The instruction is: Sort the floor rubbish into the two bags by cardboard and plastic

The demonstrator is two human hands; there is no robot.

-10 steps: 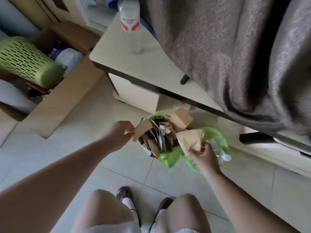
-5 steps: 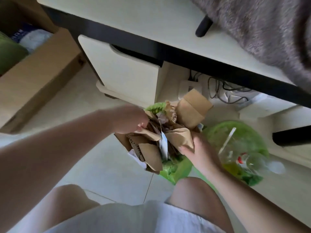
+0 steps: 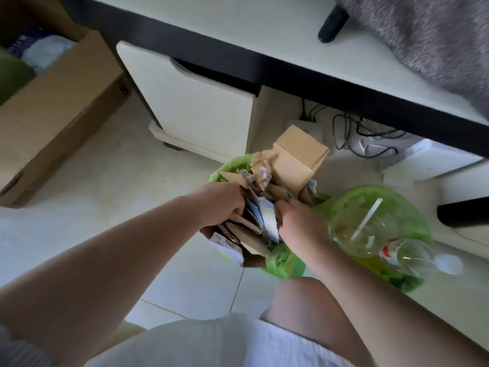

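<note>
Two green plastic bags stand side by side on the tiled floor. The left bag (image 3: pixel 284 263) is stuffed with cardboard pieces (image 3: pixel 297 157) and torn paper. The right bag (image 3: pixel 418 218) holds a clear plastic cup (image 3: pixel 362 229) with a straw and a clear bottle (image 3: pixel 412 256). My left hand (image 3: pixel 225 202) is closed on the cardboard pieces at the left side of the pile. My right hand (image 3: pixel 299 223) presses into the pile from the right, fingers curled on the cardboard and paper there.
A white desk (image 3: pixel 264 30) with a drawer unit (image 3: pixel 195 107) stands just behind the bags, with cables (image 3: pixel 365 133) and a white box (image 3: pixel 434 160) under it. A large cardboard box (image 3: pixel 53 107) sits at left. A grey curtain (image 3: pixel 428 30) hangs at top right. My knees are below.
I have leaned down closer to the bags. Both hands have gone from holding single cardboard pieces above the left bag to pushing down into its pile.
</note>
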